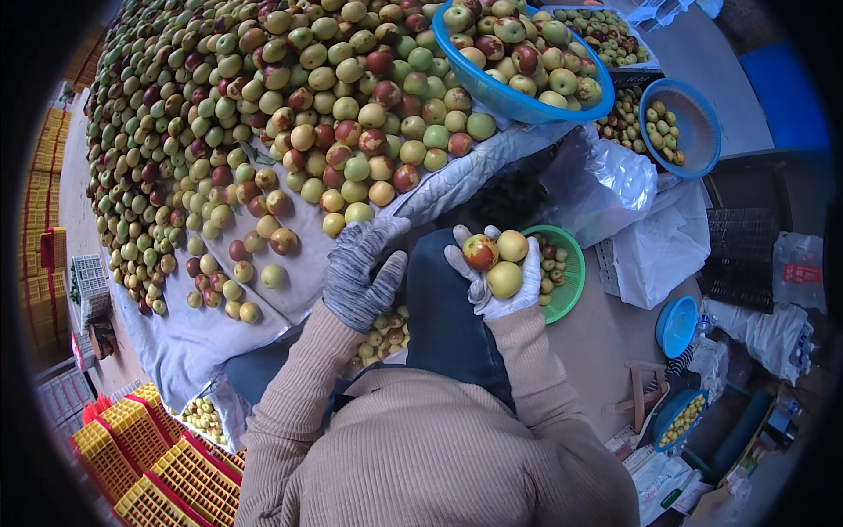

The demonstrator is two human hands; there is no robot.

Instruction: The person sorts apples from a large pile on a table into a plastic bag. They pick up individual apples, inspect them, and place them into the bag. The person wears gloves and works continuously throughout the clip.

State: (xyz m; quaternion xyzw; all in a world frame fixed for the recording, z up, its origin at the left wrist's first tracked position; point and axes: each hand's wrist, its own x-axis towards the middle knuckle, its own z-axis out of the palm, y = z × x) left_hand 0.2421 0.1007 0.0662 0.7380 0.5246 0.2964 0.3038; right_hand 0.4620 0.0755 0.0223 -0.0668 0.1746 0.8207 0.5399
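Note:
My right hand point(502, 283), in a pale work glove, is palm up and holds three round fruits point(506, 278), green-yellow and one blotched with red; they look like jujubes. My left hand point(365, 270), in a grey mottled knit glove, lies back up at the near edge of a large heap of the same fruit point(316, 85) on a pale cloth point(290, 217). Whether its fingers hold anything underneath cannot be seen. A green plastic basket point(571, 300) with small fruits stands just beyond my right hand. A blue plastic basket point(527, 113) full of fruit rests at the heap's right side.
More fruit lies in a container between my forearms point(382, 339). A blue basket point(708, 132), clear plastic bags point(606, 178) and a small blue bowl point(678, 326) are at the right. Yellow and red plastic crates point(191, 481) stand at the lower left. A wooden stool point(639, 398) is lower right.

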